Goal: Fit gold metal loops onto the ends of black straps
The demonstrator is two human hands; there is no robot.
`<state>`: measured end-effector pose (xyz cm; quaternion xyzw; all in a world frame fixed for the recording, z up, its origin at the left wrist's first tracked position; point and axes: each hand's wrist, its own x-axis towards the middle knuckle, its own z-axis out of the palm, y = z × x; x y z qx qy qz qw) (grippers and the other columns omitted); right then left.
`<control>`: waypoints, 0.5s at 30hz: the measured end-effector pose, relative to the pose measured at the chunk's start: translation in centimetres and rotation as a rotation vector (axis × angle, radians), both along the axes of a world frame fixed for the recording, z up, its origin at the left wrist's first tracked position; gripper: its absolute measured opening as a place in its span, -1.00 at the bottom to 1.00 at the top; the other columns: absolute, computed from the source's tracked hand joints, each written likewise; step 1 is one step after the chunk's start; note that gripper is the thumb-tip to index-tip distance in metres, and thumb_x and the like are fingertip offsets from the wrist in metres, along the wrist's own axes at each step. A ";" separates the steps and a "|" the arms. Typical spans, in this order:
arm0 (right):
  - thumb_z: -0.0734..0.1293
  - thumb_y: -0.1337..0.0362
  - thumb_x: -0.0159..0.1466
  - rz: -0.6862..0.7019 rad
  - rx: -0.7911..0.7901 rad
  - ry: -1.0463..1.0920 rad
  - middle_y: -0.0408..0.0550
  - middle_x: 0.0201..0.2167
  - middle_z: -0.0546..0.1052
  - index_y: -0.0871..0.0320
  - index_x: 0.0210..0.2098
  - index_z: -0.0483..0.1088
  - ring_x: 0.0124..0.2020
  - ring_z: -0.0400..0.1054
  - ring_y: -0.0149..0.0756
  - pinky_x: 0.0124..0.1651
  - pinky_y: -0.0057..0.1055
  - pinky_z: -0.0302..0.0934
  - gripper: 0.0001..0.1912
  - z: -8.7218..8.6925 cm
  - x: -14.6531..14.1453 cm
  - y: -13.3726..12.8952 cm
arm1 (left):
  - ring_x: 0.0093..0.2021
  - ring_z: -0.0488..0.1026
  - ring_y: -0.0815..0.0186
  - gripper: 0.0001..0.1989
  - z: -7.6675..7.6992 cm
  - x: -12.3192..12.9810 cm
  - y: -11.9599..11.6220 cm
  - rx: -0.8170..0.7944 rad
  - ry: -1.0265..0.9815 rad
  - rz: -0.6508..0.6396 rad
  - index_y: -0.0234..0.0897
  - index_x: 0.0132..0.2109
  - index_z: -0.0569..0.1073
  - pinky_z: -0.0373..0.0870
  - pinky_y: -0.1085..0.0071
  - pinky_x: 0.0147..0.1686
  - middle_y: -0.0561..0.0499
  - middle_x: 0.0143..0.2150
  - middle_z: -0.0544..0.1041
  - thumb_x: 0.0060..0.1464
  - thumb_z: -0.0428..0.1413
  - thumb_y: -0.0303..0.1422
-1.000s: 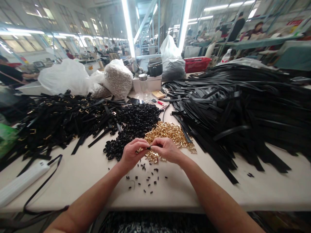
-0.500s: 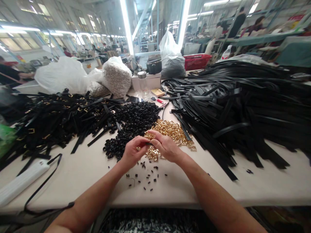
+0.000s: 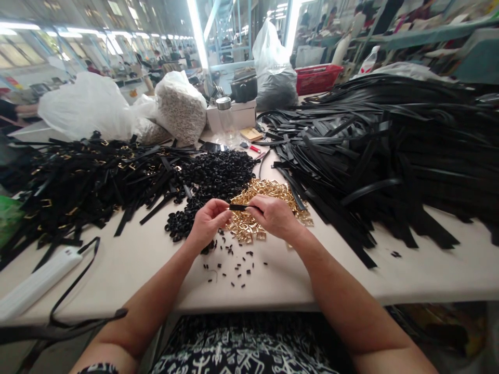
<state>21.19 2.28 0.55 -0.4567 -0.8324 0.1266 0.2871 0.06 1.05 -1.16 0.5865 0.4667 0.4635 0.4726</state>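
A short black strap (image 3: 237,207) is stretched level between my two hands, above the gold buckles. My left hand (image 3: 210,221) pinches its left end between thumb and fingertips. At the other end, my right hand (image 3: 273,214) has its fingers closed round the strap, and that end is hidden. Behind and beneath my hands lies a pile of gold buckles (image 3: 268,195). Black loops (image 3: 218,174) are heaped beyond my left hand. Small black bits (image 3: 237,267) lie scattered on the table in front of me.
Black straps with gold buckles (image 3: 89,182) are piled on the left, long black strips (image 3: 351,156) on the right. A white power strip (image 3: 42,280) with a black cord lies front left. Filled plastic bags (image 3: 181,106), a glass jar (image 3: 226,119) and a red basket (image 3: 317,78) stand behind.
My hands have drawn apart slightly, and more of the black strap now shows between them. The camera view has tilted down a little.
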 end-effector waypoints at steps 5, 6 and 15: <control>0.19 0.25 0.36 -0.183 0.035 -0.021 -0.06 -0.34 0.48 0.15 -0.33 0.41 -0.37 0.29 -0.33 -0.32 -0.41 -0.01 -0.78 -0.5 0.4 0.6 | -0.43 0.40 0.39 -0.87 0.3 0.7 -0.9 0.326 0.493 -0.220 -0.26 -0.34 0.51 0.35 0.46 -0.41 0.02 -0.40 0.50 0.10 0.17 -0.30; 0.18 0.25 0.37 -0.203 0.041 -0.029 -0.05 -0.33 0.49 0.15 -0.32 0.41 -0.37 0.29 -0.32 -0.32 -0.41 -0.02 -0.78 -0.6 0.4 0.7 | -0.39 0.43 0.36 -0.89 0.4 1.1 -1.1 0.411 0.570 -0.271 -0.25 -0.31 0.53 0.37 0.43 -0.36 0.01 -0.35 0.52 0.11 0.16 -0.32; 0.19 0.22 0.38 -0.252 0.088 -0.092 -0.06 -0.32 0.52 0.14 -0.31 0.43 -0.37 0.33 -0.32 -0.35 -0.40 -0.04 -0.77 -0.7 0.4 0.9 | -0.33 0.44 0.28 -0.85 -0.1 4.3 -0.9 0.639 0.906 -0.502 -0.19 -0.19 0.57 0.36 0.36 -0.25 -0.03 -0.33 0.53 0.15 0.10 -0.35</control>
